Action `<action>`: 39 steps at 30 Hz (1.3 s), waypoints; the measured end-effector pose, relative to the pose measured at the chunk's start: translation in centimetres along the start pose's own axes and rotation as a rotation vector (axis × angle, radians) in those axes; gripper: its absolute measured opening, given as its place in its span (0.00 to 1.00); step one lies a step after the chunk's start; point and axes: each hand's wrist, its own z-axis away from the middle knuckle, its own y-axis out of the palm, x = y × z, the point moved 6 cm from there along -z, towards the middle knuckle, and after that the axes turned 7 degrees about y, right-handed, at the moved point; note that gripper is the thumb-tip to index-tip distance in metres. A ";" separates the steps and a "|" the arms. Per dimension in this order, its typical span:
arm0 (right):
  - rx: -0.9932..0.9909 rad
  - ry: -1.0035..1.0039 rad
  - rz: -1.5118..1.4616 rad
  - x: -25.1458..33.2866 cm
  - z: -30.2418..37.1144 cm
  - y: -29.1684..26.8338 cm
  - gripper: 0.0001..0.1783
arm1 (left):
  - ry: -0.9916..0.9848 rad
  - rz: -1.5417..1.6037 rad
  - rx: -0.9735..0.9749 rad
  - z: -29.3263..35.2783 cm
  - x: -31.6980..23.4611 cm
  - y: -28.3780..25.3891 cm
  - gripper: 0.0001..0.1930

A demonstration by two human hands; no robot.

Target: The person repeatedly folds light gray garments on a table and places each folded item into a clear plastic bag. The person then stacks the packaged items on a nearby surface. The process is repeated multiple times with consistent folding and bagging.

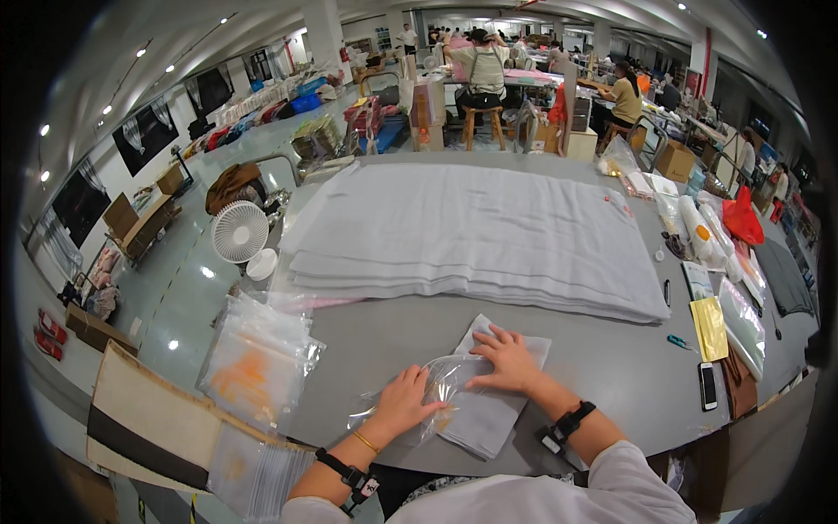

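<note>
Just in front of me a folded light-grey cloth (489,424) lies at a slant on the grey table. A clear plastic bag (447,377) lies crumpled over its left part, its film catching the light. My left hand (403,403) rests on the bag's left side, thumb held apart from the fingers. Spread fingers of my right hand (506,362) press on the upper part of the folded cloth, the thumb by the bag's edge. Beyond both hands, a wide stack of grey cloth sheets (471,231) lies flat across the table.
At the left edge are a pile of clear bags (262,362) and a white fan (240,231). On the right lie a phone (708,386), a yellow packet (709,329), a small green-handled tool (679,341) and a red bag (742,217). Other people sit working farther back.
</note>
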 end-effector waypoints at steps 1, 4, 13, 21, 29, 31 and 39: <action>-0.008 -0.052 -0.062 0.7 0.3 0.5 0.51 | -0.088 0.005 0.092 0.0 0.0 -0.3 0.39; -0.042 -0.006 -0.153 0.3 0.8 1.5 0.52 | -0.160 -0.038 0.043 -0.8 -1.2 -6.0 0.38; -0.105 -0.137 -0.005 -0.6 1.3 1.6 0.52 | -0.012 -0.401 -0.076 -2.0 -2.7 -10.5 0.42; -0.040 -0.117 -0.023 1.9 1.6 -0.7 0.52 | -0.137 -0.117 0.144 0.6 -3.0 0.9 0.48; -0.079 -0.092 -0.136 4.5 7.7 0.5 0.35 | -0.215 0.206 0.145 0.5 -5.1 1.4 0.31; -0.138 0.004 -0.219 2.4 7.8 -0.9 0.33 | -0.103 0.286 0.034 0.7 -5.5 1.8 0.20; -0.214 -0.035 -0.140 7.8 6.2 1.4 0.24 | -0.155 0.246 -0.040 0.1 -5.1 2.0 0.25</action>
